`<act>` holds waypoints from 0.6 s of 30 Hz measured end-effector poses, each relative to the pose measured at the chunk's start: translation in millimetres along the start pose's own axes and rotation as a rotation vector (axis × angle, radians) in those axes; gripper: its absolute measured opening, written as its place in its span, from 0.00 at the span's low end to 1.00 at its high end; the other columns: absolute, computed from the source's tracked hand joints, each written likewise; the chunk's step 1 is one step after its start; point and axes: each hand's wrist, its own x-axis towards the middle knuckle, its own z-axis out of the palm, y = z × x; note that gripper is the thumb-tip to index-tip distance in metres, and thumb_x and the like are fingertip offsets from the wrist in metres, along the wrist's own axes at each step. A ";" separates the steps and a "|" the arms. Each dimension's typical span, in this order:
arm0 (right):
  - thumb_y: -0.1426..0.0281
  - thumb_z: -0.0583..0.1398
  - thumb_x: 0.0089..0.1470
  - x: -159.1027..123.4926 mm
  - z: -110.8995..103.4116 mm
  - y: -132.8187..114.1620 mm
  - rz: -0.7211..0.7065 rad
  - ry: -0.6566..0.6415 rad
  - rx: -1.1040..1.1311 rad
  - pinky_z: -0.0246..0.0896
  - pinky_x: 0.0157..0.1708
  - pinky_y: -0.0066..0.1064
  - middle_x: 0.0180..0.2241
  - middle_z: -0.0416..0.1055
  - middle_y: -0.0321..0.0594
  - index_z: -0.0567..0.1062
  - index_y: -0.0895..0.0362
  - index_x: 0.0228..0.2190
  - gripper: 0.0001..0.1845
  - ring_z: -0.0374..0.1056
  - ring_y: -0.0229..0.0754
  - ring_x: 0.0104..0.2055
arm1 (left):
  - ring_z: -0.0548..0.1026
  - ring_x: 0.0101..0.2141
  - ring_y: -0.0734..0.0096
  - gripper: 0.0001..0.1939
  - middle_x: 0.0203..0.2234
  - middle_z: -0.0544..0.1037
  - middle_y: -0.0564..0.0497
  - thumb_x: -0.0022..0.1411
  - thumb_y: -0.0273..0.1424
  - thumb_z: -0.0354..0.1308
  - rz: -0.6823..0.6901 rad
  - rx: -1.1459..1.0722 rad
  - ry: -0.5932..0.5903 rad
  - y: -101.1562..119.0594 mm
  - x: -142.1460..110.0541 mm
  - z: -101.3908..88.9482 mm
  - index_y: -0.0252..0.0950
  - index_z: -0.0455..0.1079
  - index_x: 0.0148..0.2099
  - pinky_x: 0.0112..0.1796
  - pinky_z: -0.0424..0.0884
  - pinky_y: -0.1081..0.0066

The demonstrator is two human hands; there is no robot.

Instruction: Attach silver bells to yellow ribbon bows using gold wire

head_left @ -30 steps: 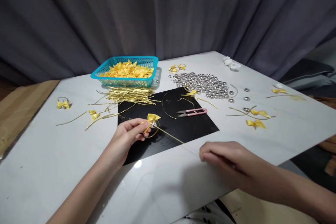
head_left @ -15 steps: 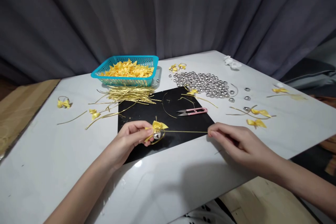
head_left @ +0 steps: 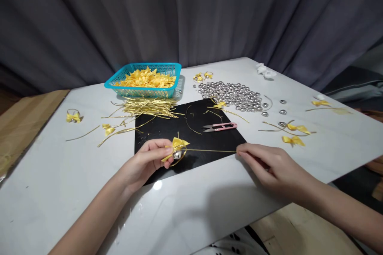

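My left hand (head_left: 148,159) pinches a small yellow ribbon bow (head_left: 178,143) with a silver bell (head_left: 177,154) beneath it, over the front of a black mat (head_left: 206,139). A thin gold wire (head_left: 211,150) runs taut from the bow to the right. My right hand (head_left: 267,163) pinches the far end of that wire at the mat's right corner. Pink thread snips (head_left: 220,127) lie on the mat behind the wire.
A teal basket (head_left: 143,81) of yellow bows stands at the back, with a heap of gold wires (head_left: 148,107) before it. A pile of silver bells (head_left: 231,95) lies back right. Loose bows (head_left: 293,140) and wire pieces are scattered over the white table (head_left: 60,183).
My right hand rose from the table's front edge, took the wire's free end and drew it out taut to the right. The bow and bell shifted slightly in my left hand.
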 end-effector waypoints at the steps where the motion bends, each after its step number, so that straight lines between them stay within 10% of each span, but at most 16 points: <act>1: 0.70 0.48 0.60 0.3 0.6 1.6 -0.017 0.025 -0.016 0.57 0.28 0.24 0.27 0.70 0.38 0.69 0.58 0.30 0.13 0.64 0.33 0.26 | 0.62 0.17 0.80 0.09 0.15 0.69 0.52 0.41 0.33 0.67 -0.013 -0.003 -0.015 0.3 -0.6 0.7 0.32 0.72 0.20 0.20 0.59 0.78; 13: 0.84 0.44 0.51 -33.1 21.1 -22.6 -0.567 -0.093 -0.260 0.55 0.21 0.29 0.25 0.71 0.42 0.69 0.61 0.33 0.17 0.64 0.37 0.21 | 0.65 0.19 0.83 0.10 0.16 0.71 0.54 0.39 0.30 0.69 0.081 -0.111 0.235 -1.3 3.9 9.0 0.31 0.72 0.23 0.22 0.63 0.84; 18: 0.83 0.45 0.51 -43.6 21.4 -34.0 -0.541 -0.082 -0.288 0.61 0.24 0.29 0.25 0.72 0.40 0.65 0.63 0.46 0.22 0.67 0.39 0.24 | 0.66 0.19 0.85 0.10 0.18 0.71 0.56 0.40 0.30 0.68 0.176 -0.130 0.366 -1.3 6.9 2.7 0.32 0.71 0.25 0.22 0.64 0.86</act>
